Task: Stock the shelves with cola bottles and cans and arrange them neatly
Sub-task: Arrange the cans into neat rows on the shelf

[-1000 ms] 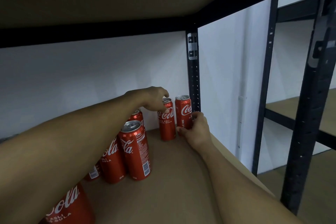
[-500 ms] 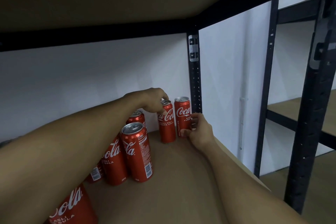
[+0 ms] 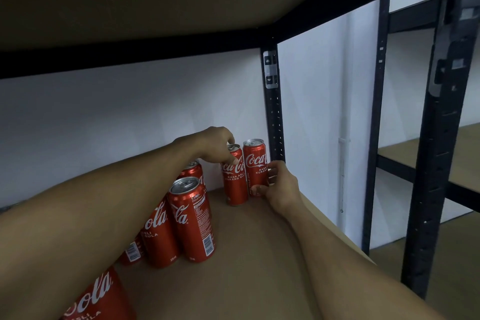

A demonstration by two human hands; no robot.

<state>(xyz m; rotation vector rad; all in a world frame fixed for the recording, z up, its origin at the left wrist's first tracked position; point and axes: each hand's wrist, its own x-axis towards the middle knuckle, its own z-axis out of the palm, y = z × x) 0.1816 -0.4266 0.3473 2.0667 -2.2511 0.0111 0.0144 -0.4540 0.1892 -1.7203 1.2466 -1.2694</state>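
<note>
On the matte brown shelf board (image 3: 246, 254), left hand (image 3: 217, 147) pinches the rim of a slim glossy red can (image 3: 235, 176) at 12 o'clock, right hand (image 3: 279, 184) curled around the corner can (image 3: 255, 166), both upright, touching.

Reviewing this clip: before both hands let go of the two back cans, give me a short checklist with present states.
1. Right hand on corner can: ok.
2. Left hand on the neighbouring can, at its top: ok.
3. Both cans upright, logos facing forward: ok.
4. Corner can clear of the rear post: cannot tell.
5. Front cans lined up behind them: not ok, they stand apart in a cluster.
</note>
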